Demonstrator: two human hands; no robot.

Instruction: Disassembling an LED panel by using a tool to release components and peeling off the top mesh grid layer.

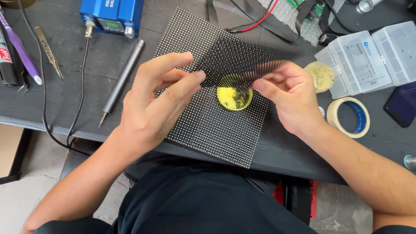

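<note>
Holding a thin black mesh strip between them, the left hand and right hand pinch its two ends above a dotted black panel. The strip partly hides a yellow round tin. A tape roll sits nearby.

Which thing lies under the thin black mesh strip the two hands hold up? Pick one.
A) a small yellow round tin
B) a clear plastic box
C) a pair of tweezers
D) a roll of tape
A: the yellow round tin shows through the mesh strip stretched between the left hand and right hand, resting on the dotted panel.
</note>
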